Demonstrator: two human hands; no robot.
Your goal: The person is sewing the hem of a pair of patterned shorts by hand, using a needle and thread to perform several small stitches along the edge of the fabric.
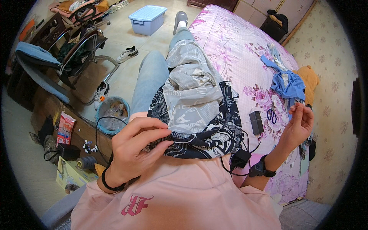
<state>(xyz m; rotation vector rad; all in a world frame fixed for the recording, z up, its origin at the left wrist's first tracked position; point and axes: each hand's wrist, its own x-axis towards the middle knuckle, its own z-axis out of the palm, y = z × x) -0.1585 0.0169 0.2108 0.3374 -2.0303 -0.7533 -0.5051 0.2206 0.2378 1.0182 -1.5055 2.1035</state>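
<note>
Across my lap lies a black-and-white printed garment, its paler grey inside turned up. My left hand pinches the folded dark edge between thumb and fingers. Raised over the bed to the right, my right hand has its fingertips pressed together. A faint thin thread appears to stretch from the garment toward it; whatever sits in the fingertips is too small to make out. Dark-handled scissors rest on the bedspread between the garment and my right hand.
Beside the scissors are a black box and cables. Blue cloth and a teddy bear lie on the flowered bed. To the left are a lined bin, a thread spool, a chair and, farther off, a lidded tub.
</note>
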